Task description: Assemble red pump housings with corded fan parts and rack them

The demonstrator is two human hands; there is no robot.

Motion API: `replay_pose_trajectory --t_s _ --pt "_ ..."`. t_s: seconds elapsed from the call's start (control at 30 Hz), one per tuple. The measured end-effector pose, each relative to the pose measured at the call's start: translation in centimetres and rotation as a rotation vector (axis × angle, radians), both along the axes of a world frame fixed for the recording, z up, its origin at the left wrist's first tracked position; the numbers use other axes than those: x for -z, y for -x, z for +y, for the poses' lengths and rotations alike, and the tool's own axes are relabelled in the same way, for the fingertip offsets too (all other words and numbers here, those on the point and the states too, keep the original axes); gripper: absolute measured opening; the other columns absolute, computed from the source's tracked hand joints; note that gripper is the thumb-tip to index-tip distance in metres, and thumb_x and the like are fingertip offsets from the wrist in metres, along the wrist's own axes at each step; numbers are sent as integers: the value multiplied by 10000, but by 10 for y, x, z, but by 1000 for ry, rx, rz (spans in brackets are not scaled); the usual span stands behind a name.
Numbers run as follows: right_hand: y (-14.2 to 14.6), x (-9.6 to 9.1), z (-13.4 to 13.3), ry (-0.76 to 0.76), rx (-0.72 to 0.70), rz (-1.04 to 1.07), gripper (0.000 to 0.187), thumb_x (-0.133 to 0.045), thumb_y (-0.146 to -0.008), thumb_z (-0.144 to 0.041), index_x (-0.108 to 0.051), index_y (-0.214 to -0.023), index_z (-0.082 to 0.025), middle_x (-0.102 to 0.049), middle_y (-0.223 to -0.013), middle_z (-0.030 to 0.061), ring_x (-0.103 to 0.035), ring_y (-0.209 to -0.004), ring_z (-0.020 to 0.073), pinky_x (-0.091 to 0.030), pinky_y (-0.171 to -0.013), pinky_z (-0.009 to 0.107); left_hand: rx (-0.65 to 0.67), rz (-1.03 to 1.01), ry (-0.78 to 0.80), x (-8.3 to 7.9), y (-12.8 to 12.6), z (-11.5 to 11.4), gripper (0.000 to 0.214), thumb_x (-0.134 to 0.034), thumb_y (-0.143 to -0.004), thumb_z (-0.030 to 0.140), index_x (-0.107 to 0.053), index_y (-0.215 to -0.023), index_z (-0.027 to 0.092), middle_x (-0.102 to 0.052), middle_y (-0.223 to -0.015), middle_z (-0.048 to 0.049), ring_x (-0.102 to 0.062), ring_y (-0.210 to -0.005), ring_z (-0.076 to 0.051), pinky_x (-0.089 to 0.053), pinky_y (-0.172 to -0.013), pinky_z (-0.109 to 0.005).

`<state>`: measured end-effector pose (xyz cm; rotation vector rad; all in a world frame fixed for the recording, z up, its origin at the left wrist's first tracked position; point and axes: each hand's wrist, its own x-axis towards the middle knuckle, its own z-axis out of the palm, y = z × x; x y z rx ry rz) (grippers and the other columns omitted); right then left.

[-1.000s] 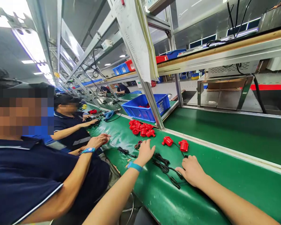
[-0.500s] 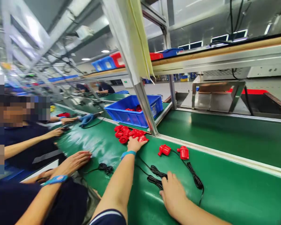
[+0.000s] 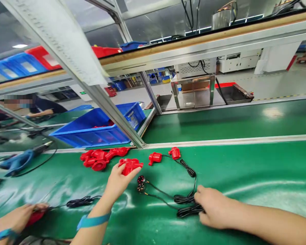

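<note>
My left hand (image 3: 117,183), with a blue wristband, is closed on red plastic housings (image 3: 131,165), probably two side by side, raised a little over the green mat. Behind it lies a pile of similar red housings (image 3: 99,160). My right hand (image 3: 214,208) grips two coiled black cables (image 3: 187,211) at their right ends; its fingertips are partly hidden. Thin leads run left from these coils to two small round motor-like parts (image 3: 141,183) with copper showing. Beyond them sit two more red housings (image 3: 155,158), and a coiled black cable (image 3: 188,168) runs from there.
A blue bin (image 3: 91,131) holding red parts stands behind the pile, beside a slanting metal post (image 3: 112,112). At left, a co-worker's hand (image 3: 20,216) holds a red part near a cable coil (image 3: 83,201). A blue corded tool (image 3: 20,161) lies at far left.
My left hand has lifted red housings from the pile and come nearer. My right hand has closed on the cable coils. The view has swung right, and the motor-like parts now show.
</note>
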<state>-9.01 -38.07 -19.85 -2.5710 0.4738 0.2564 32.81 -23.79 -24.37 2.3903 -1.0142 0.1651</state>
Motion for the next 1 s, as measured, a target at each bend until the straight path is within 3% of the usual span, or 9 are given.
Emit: replay_pose_trajectory --t_s 0.1,0.2,0.33,0.43,0.6,0.73,0.8,0.9,1.0 --pt "49 3 -37 73 64 19 184 -659 -779 -157 -669 -961 -180 -655 -1046 89 -666 -817 223 -489 -712 301 220 108 -58 8 57 3 603 -726 -648 767 -783 -958 254 -572 -1327 -112 -559 -1284 -325 -436 -1183 -428" --pt "89 7 -72 146 170 -6 170 -617 -803 -99 -660 -943 -186 -639 -1022 66 -631 -805 186 -462 -726 279 317 109 -116 20 99 -5 579 -785 -628 722 -757 -921 223 -512 -1386 -145 -543 -1293 -345 -418 -1202 -451" --pt "127 14 -104 379 310 89 228 -549 -800 -42 -676 -966 -132 -647 -1023 134 -610 -935 258 -446 -815 341 297 88 -127 38 122 -29 567 -743 -711 677 -727 -983 181 -465 -1445 -170 -459 -1406 -358 -353 -1249 -456" --pt "134 16 -101 553 391 57 290 -520 -813 -31 -680 -1044 -99 -635 -1210 206 -547 -1147 350 -415 -941 456 167 48 -90 45 135 -44 614 -751 -724 628 -703 -1093 139 -424 -1510 -204 -397 -1465 -386 -359 -1241 -474" --pt "80 14 -51 303 248 -285 281 -653 -950 -231 -647 -1215 -139 -645 -1263 135 -532 -1193 294 -383 -1041 465 53 -164 88 40 171 -45 514 -763 -770 570 -674 -1059 155 -365 -1598 -214 -365 -1478 -432 -338 -1201 -595" --pt "8 23 -18 176 125 -300 428 -731 -951 -377 -620 -1301 -156 -640 -1227 126 -554 -1136 287 -428 -999 452 107 -69 261 31 194 -27 544 -730 -816 587 -649 -1149 163 -698 -1203 -161 -670 -1115 -329 -521 -1019 -465" --pt "-19 33 -11 170 118 -278 432 -741 -945 -420 -636 -1274 -162 -626 -1222 129 -559 -1122 289 -450 -971 444 117 19 291 25 201 -18 590 -732 -812 624 -650 -1179 169 -739 -1039 -105 -703 -926 -279 -563 -903 -402" --pt "-36 49 -7 182 90 -266 316 -714 -970 -385 -661 -1186 -161 -616 -1190 118 -574 -1101 269 -466 -939 407 148 71 287 18 208 -8 571 -740 -801 660 -677 -1112 186 -729 -955 -64 -680 -820 -239 -562 -820 -363" --pt "-31 59 -8 178 66 -273 211 -675 -999 -339 -665 -1120 -166 -617 -1133 87 -610 -992 218 -478 -871 343 197 36 295 15 216 -4 508 -746 -808 637 -677 -1020 180 -685 -933 -71 -664 -856 -244 -556 -821 -372"
